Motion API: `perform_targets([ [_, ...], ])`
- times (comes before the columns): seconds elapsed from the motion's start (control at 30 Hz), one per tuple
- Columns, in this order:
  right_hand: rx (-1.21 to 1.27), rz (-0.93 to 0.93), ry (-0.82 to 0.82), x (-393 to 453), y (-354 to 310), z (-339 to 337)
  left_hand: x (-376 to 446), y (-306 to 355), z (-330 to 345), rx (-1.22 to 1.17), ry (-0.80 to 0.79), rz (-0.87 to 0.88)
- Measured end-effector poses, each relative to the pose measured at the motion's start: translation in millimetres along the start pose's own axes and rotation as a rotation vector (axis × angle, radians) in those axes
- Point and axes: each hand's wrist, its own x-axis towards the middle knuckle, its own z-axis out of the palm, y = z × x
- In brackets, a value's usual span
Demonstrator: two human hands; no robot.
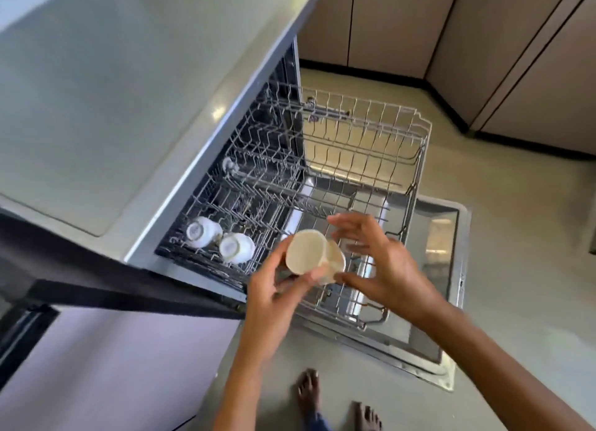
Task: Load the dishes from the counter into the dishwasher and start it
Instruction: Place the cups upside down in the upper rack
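**Cup over the upper rack, base up, not yet seated**

Left hand (274,288) grips a cream cup (314,257) from its lower left side, fingers curled round the wall and thumb across the near side; the flat round base faces the camera, so the mouth appears to point down and away toward the rack. Right hand (383,263) is spread wide, fingers straight, fingertips just touching or just beside the cup's far side; contact cannot be told for certain; it grasps nothing.

Cup is held above the front part of the pulled-out upper rack (416,159), clear of the wires. Two white cups (219,240) already sit inverted in the rack's near-left corner, touching each other, to the left of the held cup and deeper toward the dishwasher (290,75) cavity.

Key relation: free wire slots lie directly below and to the right of the held cup; the seated pair lies to its left; cup's long axis runs roughly toward the camera, tilted. Judgement: the move in hand is lowering the cup mouth-down; left hand carries the load, right only steadies. Dishwasher door (451,269) lies open flat beneath the rack; tabletop (96,91) at upper left shows no dishes in view.
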Motion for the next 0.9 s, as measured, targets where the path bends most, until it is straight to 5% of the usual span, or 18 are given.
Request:
perform_targets([
  [0.17,0.014,0.07,0.018,6.9,29.9,23.3,31.5,-25.9,-4.9,-0.372,0.121,-0.23],
  [0.3,0.13,0.082,0.082,26.1,33.4,43.1,45.7,-27.4,-9.4,-0.433,0.091,-0.318],
  [0.4,0.085,0.021,0.074,44.9,34.4,47.5,45.9,-29.4,-24.1,-0.059,0.13,-0.215],
  [0.5,-0.096,-0.042,0.011,65.0,40.1,50.0,34.4,-48.8,-52.0,0.895,0.187,0.157],
  [0.57,-0.319,-0.049,-0.092,77.9,45.0,52.5,25.4,-66.2,-62.7,1.205,0.141,0.174],
  [0.7,-0.665,-0.02,-0.342,93.8,43.0,69.0,16.8,-84.0,-65.5,1.356,0.08,0.131],
  [0.9,-0.825,-0.076,-0.541,103.6,42.3,110.3,16.6,-85.4,-66.3,1.326,0.09,0.123],
])
